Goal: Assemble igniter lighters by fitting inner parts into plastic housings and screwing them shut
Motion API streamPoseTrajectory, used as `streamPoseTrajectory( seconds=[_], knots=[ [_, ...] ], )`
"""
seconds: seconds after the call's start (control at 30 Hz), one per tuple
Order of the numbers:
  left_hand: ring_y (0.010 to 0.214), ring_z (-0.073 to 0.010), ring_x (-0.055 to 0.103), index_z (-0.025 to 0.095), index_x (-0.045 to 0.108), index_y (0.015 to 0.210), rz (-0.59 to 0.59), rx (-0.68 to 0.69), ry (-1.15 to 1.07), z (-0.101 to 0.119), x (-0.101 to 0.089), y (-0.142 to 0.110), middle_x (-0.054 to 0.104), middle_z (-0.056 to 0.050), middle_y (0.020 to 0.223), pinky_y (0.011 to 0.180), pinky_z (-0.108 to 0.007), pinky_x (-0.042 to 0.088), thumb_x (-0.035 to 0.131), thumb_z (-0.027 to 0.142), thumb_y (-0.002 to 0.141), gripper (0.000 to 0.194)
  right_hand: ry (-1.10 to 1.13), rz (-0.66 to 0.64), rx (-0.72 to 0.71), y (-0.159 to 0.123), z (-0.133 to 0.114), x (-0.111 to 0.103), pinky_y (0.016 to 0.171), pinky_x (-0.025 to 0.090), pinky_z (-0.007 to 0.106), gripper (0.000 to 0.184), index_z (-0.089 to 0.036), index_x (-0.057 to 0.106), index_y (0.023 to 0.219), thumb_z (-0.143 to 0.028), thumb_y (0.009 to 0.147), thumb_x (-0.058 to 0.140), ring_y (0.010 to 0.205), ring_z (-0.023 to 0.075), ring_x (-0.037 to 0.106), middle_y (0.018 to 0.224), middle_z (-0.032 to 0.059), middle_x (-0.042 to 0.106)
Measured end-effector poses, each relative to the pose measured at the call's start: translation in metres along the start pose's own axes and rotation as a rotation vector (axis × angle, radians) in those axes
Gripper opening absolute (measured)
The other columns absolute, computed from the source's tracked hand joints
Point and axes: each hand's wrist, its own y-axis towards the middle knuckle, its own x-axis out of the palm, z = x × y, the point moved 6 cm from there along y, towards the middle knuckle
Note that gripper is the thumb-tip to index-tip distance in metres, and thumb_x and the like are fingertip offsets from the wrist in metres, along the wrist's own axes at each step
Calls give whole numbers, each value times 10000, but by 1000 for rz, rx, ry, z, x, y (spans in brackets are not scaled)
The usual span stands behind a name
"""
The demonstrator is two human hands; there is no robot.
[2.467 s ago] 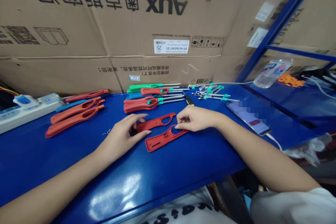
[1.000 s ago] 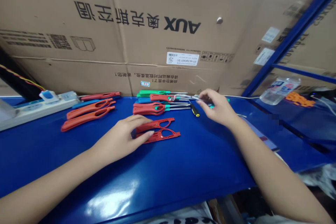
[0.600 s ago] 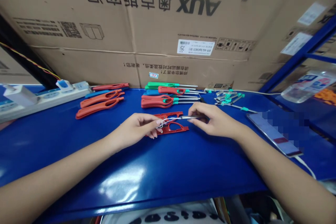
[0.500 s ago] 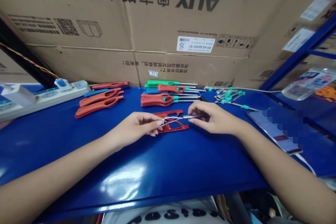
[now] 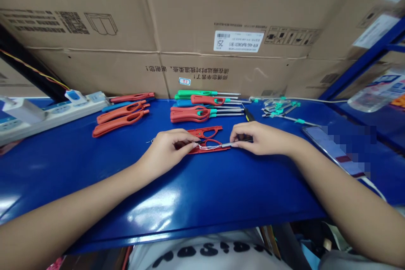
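Observation:
My right hand (image 5: pixel 253 138) is closed on a thin metal lighter tube (image 5: pixel 226 145), just right of the red casing halves. White wires (image 5: pixel 209 148) run from the tube's left end to my left hand (image 5: pixel 172 147), whose thumb and fingers pinch their end and a small dark part. Under the wires lies the nearer red lighter casing half (image 5: pixel 213 143), inner side up, partly covered by my left hand. The farther casing half (image 5: pixel 207 131) lies just behind it. Both have a trigger loop at their right end.
Behind lie several assembled lighters (image 5: pixel 190 114), a yellow-black screwdriver (image 5: pixel 248 113) and a pile of tubes with green collars (image 5: pixel 278 107). Red-orange handles (image 5: pixel 120 122) and a power strip (image 5: pixel 53 116) are at left. A phone (image 5: pixel 335 149) and bottle (image 5: pixel 376 90) are at right.
My right hand went to the tube pile and came back with a metal tube. My left hand left the casing halves and took the wire end. Both hands have since lowered toward the nearer half.

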Motion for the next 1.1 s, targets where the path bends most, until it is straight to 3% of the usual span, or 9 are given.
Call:
streamPoseTrajectory(
  seconds=[0.13,0.37,0.73,1.1],
  knots=[
    [792,-164,703,200,787,987,4,72,37,4,2,0,758,-47,950,692,-276,542,671,243,903,149,-59,-20,-1,-1,0,0,729,468,302,119,-186,686,950,-235,920,581,822,189,630,949,63,706],
    [777,-143,687,189,780,987,10,155,72,7,5,-2,744,-46,943,679,-245,527,672,178,905,137,-135,-54,27,-2,-2,1,725,459,298,74,-192,669,919,-196,906,597,823,182,619,945,48,697],
    [790,-151,669,155,766,1044,22,147,171,8,5,-2,711,-62,945,709,-264,530,627,144,929,180,-86,-10,40,2,-4,4,668,464,288,85,-169,697,850,-179,890,623,750,169,615,865,58,692],
    [749,-138,639,164,761,991,-15,151,190,12,5,-4,674,-50,940,653,-251,509,631,173,930,144,-139,-33,-36,3,-6,4,739,492,300,140,-167,742,859,-188,914,614,791,178,649,865,65,707]
  ],
)
